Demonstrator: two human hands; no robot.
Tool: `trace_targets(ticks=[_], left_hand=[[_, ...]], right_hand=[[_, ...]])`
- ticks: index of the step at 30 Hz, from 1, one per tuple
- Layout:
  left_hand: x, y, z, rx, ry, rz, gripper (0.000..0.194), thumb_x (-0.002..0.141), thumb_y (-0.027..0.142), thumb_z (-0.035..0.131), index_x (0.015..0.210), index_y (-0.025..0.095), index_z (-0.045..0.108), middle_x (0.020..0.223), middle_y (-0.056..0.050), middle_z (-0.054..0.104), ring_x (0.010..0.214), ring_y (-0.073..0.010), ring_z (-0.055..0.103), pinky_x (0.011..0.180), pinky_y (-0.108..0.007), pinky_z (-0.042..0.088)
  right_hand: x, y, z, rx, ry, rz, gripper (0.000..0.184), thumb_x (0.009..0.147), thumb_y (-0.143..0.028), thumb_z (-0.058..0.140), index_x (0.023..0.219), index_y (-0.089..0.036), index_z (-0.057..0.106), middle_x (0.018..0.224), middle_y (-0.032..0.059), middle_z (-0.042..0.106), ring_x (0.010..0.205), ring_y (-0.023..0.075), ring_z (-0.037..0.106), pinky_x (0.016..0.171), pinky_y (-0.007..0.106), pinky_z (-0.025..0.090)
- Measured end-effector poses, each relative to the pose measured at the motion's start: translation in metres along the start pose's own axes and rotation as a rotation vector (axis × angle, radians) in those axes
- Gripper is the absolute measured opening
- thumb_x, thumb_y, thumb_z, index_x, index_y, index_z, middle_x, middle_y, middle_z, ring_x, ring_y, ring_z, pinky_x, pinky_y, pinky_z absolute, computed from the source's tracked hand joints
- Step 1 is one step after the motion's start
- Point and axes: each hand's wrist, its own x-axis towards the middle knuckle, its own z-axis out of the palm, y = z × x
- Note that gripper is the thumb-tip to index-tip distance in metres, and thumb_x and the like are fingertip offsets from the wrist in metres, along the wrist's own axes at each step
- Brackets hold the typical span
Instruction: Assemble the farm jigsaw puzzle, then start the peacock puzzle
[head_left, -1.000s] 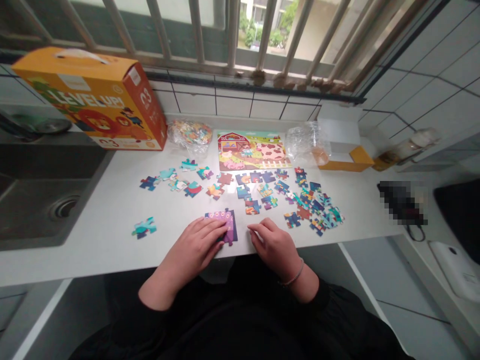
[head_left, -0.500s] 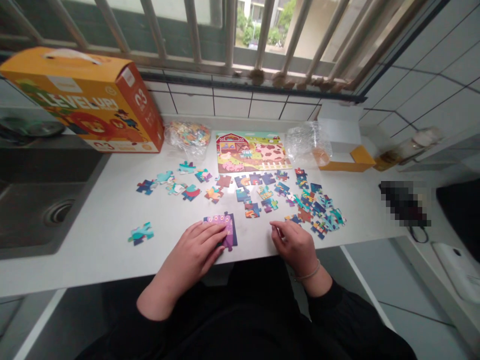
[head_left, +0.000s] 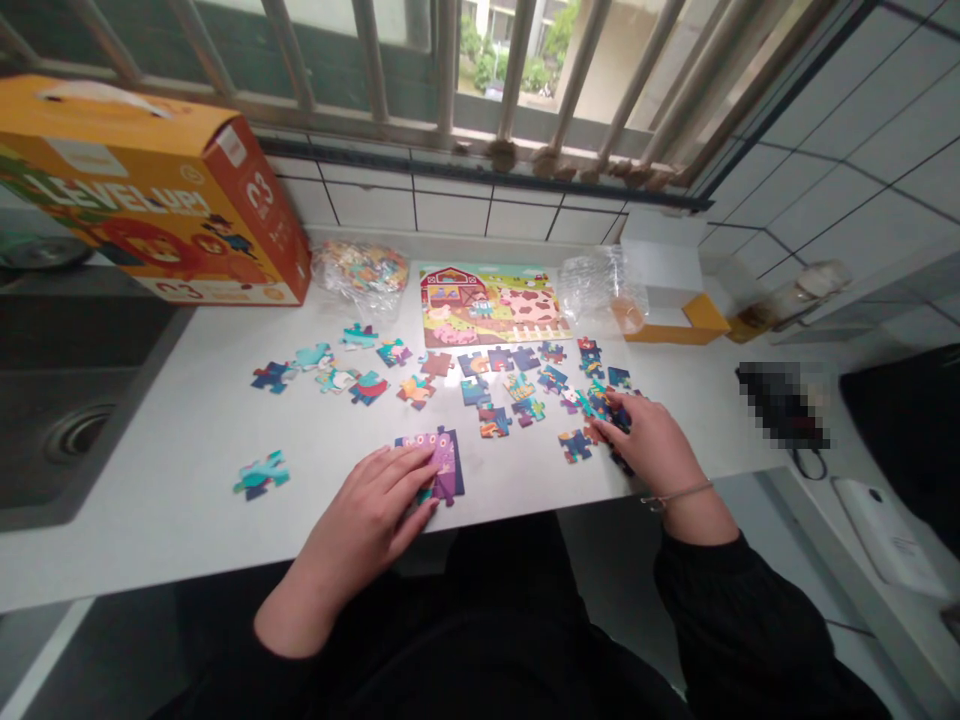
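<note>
My left hand (head_left: 382, 492) lies with its fingers stretched over a small joined block of purple puzzle pieces (head_left: 448, 464) near the counter's front edge. Dark blue borders show around the purple, and part of the block is hidden under the fingers. On the right, my right hand (head_left: 651, 432) reaches into a pile of puzzle pieces (head_left: 591, 398), thumb and forefinger apart and touching the pieces. Its palm covers part of that pile. Beside the thumb lies a dark blue and orange puzzle piece (head_left: 574, 446).
Loose puzzle pieces (head_left: 495, 420) lie across the middle, others (head_left: 367, 388) further left. A farm picture (head_left: 491, 308) stands behind them, between a bag of puzzle pieces (head_left: 364, 270) and clear plastic wrap (head_left: 604, 285). An orange box (head_left: 165, 200) stands by the sink (head_left: 135, 370).
My right hand has moved right, from the counter's front onto the puzzle pile, its fingers spreading. My left hand stays on the purple block. The view has shifted slightly.
</note>
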Motion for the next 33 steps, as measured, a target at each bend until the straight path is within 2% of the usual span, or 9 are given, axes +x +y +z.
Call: trace_targets(ticks=[4,8,13,15,17,19,21,27,33], left_hand=[[-0.001,0.000,0.001,-0.018,0.001,-0.004,0.037,0.108,0.033,0.064,0.144,0.024,0.068,0.158,-0.013,0.066,0.143,-0.0329,0.065,0.122,-0.059,0.051],[-0.001,0.000,0.000,-0.023,0.004,-0.006,0.036,0.108,0.032,0.065,0.143,0.024,0.069,0.157,-0.012,0.068,0.142,-0.0325,0.067,0.123,-0.059,0.050],[0.000,0.001,-0.002,-0.038,0.013,0.008,0.035,0.107,0.031,0.066,0.141,0.024,0.070,0.151,-0.012,0.071,0.137,-0.0315,0.069,0.121,-0.057,0.051],[0.001,0.002,-0.002,-0.058,0.029,0.021,0.034,0.106,0.029,0.067,0.139,0.023,0.071,0.148,-0.012,0.073,0.134,-0.0310,0.070,0.118,-0.055,0.054],[0.001,0.003,-0.003,-0.078,0.048,0.032,0.032,0.106,0.028,0.068,0.137,0.022,0.071,0.145,-0.012,0.075,0.133,-0.0301,0.070,0.116,-0.052,0.056],[0.000,0.005,-0.003,-0.095,0.054,0.037,0.030,0.107,0.026,0.067,0.136,0.022,0.071,0.142,-0.012,0.076,0.132,-0.0292,0.071,0.115,-0.051,0.057],[-0.001,0.007,-0.004,-0.112,0.051,0.037,0.028,0.107,0.025,0.068,0.134,0.023,0.072,0.139,-0.011,0.077,0.130,-0.0283,0.072,0.114,-0.050,0.058],[-0.004,0.010,-0.006,-0.143,0.050,0.021,0.022,0.106,0.027,0.070,0.128,0.024,0.073,0.133,-0.010,0.079,0.124,-0.0280,0.073,0.107,-0.049,0.060],[-0.005,0.011,-0.008,-0.177,0.041,0.009,0.020,0.105,0.025,0.069,0.125,0.025,0.073,0.132,-0.009,0.078,0.124,-0.0268,0.073,0.107,-0.048,0.059]], right_hand=[[0.004,-0.002,-0.007,0.092,0.010,0.027,0.061,0.095,-0.058,0.071,0.137,-0.013,0.074,0.112,0.0179,0.077,0.097,0.0313,0.071,0.088,0.045,0.056],[0.003,-0.007,-0.014,0.267,0.020,0.168,0.046,0.096,-0.060,0.066,0.109,-0.020,0.082,0.095,0.0106,0.077,0.082,0.0256,0.068,0.076,0.039,0.053],[-0.001,-0.033,-0.011,0.884,-0.041,0.426,0.051,0.084,-0.070,0.081,0.096,-0.023,0.070,0.076,0.0012,0.069,0.066,0.0175,0.062,0.060,0.030,0.047],[-0.002,-0.053,-0.006,1.115,-0.098,0.458,0.056,0.076,-0.068,0.089,0.101,-0.023,0.067,0.075,-0.0024,0.066,0.062,0.0139,0.059,0.058,0.027,0.046],[-0.003,-0.076,-0.002,1.229,-0.171,0.432,0.062,0.075,-0.062,0.093,0.115,-0.022,0.068,0.076,-0.0051,0.065,0.061,0.0117,0.057,0.058,0.025,0.047],[-0.002,-0.098,0.002,1.266,-0.245,0.379,0.069,0.078,-0.059,0.092,0.130,-0.021,0.067,0.077,-0.0059,0.064,0.062,0.0115,0.058,0.059,0.026,0.048],[-0.002,-0.117,0.008,1.265,-0.312,0.328,0.067,0.081,-0.060,0.089,0.132,-0.020,0.068,0.079,-0.0041,0.067,0.067,0.0133,0.063,0.063,0.028,0.052],[-0.003,-0.161,0.029,1.240,-0.378,0.292,0.054,0.083,-0.064,0.086,0.110,-0.022,0.065,0.084,0.0018,0.076,0.076,0.0178,0.073,0.069,0.031,0.059],[-0.008,-0.183,0.037,1.208,-0.426,0.305,0.053,0.080,-0.069,0.086,0.093,-0.024,0.061,0.084,0.0043,0.078,0.073,0.0194,0.075,0.064,0.031,0.060]])
